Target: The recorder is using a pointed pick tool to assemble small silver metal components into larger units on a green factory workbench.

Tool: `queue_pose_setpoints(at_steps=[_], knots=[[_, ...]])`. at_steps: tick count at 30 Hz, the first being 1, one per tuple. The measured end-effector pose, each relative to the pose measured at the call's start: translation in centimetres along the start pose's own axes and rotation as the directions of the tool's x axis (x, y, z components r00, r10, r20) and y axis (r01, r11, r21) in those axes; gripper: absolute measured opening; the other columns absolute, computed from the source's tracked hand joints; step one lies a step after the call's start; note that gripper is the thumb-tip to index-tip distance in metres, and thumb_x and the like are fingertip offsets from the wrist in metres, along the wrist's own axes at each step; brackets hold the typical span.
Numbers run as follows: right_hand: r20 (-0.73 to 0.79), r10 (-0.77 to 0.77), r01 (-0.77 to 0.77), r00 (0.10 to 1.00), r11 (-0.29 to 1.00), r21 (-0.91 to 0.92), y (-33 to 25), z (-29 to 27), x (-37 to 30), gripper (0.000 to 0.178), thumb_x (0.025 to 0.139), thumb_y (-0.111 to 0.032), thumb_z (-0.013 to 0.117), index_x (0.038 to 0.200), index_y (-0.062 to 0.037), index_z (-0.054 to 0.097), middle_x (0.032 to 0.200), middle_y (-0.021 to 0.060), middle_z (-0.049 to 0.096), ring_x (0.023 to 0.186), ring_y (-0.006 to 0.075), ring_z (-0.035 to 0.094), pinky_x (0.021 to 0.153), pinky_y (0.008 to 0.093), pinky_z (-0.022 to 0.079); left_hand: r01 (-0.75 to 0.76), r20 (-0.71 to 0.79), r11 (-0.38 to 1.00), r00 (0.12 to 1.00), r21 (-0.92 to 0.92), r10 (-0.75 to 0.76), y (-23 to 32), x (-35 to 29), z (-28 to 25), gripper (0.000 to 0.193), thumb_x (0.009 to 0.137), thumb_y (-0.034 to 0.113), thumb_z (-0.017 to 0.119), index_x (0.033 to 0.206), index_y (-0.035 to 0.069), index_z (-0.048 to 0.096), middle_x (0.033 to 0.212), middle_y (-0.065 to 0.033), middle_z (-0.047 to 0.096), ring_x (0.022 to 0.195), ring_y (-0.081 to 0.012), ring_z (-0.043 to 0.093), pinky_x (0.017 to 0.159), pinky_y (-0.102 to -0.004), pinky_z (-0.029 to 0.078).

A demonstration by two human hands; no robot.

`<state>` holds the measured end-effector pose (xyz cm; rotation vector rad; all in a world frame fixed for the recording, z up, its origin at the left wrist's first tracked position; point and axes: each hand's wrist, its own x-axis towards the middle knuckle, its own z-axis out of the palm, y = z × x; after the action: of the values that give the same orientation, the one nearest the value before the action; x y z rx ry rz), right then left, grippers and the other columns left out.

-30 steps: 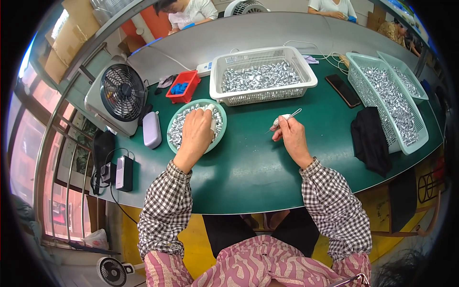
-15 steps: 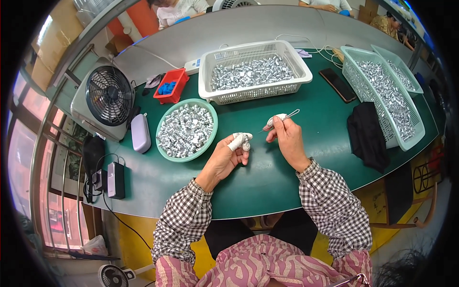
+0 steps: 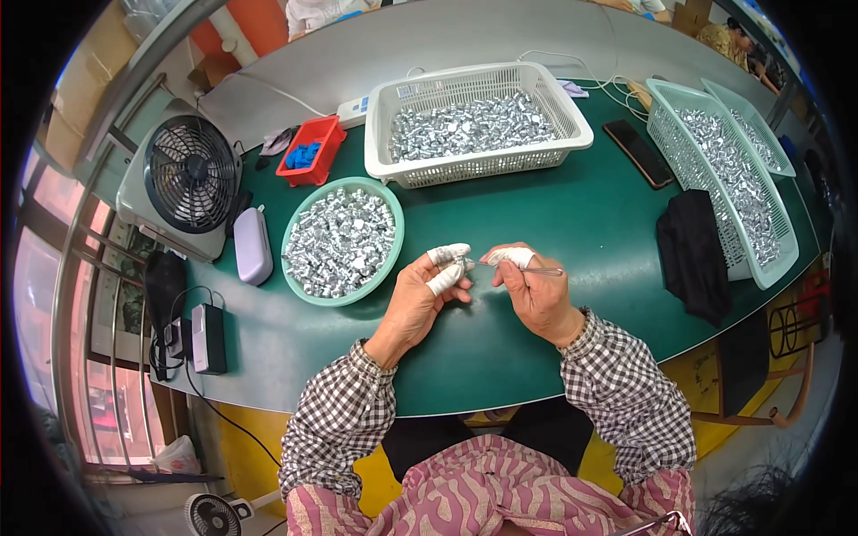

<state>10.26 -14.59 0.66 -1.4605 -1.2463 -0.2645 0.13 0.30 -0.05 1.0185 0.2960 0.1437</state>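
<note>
My left hand point(image 3: 418, 299), with white wrapping on its thumb and a finger, pinches a small silver metal part point(image 3: 468, 263), mostly covered by the fingertips. Opposite it, my right hand point(image 3: 539, 299), also with wrapped fingers, is closed around a thin wire tool with a looped handle point(image 3: 547, 271). The tool's tip points left and reaches the part; whether it is inside or only against it I cannot tell. Left of my hands stands a round mint-green basin point(image 3: 399, 234) full of similar silver parts. Beyond them a white slotted basket point(image 3: 483, 171) holds more.
Two pale green baskets point(image 3: 791, 250) of silver parts stand at the right, beside a black cloth point(image 3: 690, 255) and a phone point(image 3: 638, 154). On the left are a box fan point(image 3: 192, 174), a lilac case point(image 3: 253, 247), a red bin point(image 3: 332, 143) with blue pieces, and a small corded device point(image 3: 209, 338).
My hands have come closer together, and the tool's tip has met the part in my left fingers. The tool's looped end has swung down to point right. The view has shifted slightly.
</note>
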Motion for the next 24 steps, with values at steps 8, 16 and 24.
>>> queue_pose_setpoints(at_steps=[8, 16, 24], knots=[[0.018, -0.006, 0.006, 1.000, 1.000, 0.013, -0.04, 0.15, 0.02, 0.012, 0.089, -0.005, 0.049, 0.087, 0.0040, 0.057, 0.086, 0.0115, 0.061, 0.057, 0.0134, 0.057, 0.048, 0.0237, 0.045, 0.016, 0.022, 0.999, 1.000, 0.052, -0.017, 0.02, -0.24, 0.19, 0.030, 0.090, 0.008, 0.050, 0.118, -0.001, 0.047, 0.099, -0.0106, 0.059, 0.073, -0.0128, 0.058, 0.063, -0.0246, 0.052], [0.028, 0.004, -0.005, 1.000, 0.999, 0.036, 0.03, 0.34, -0.06, 0.012, 0.089, -0.005, 0.049, 0.088, 0.0039, 0.056, 0.086, 0.0112, 0.061, 0.057, 0.0134, 0.057, 0.048, 0.0236, 0.045, 0.012, 0.032, 0.999, 0.999, 0.053, -0.014, 0.00, -0.27, 0.17, 0.029, 0.091, 0.008, 0.048, 0.118, -0.001, 0.047, 0.101, -0.0112, 0.058, 0.073, -0.0131, 0.057, 0.061, -0.0250, 0.052], [0.046, -0.015, 0.014, 0.999, 1.000, 0.016, 0.27, 0.44, -0.23, 0.010, 0.088, -0.004, 0.050, 0.087, 0.0040, 0.056, 0.086, 0.0114, 0.061, 0.057, 0.0138, 0.057, 0.047, 0.0239, 0.045, 0.017, 0.026, 0.995, 0.999, 0.095, -0.020, 0.04, -0.41, 0.47, 0.030, 0.089, 0.010, 0.051, 0.118, 0.000, 0.048, 0.094, -0.0069, 0.058, 0.074, -0.0130, 0.058, 0.060, -0.0251, 0.052]])
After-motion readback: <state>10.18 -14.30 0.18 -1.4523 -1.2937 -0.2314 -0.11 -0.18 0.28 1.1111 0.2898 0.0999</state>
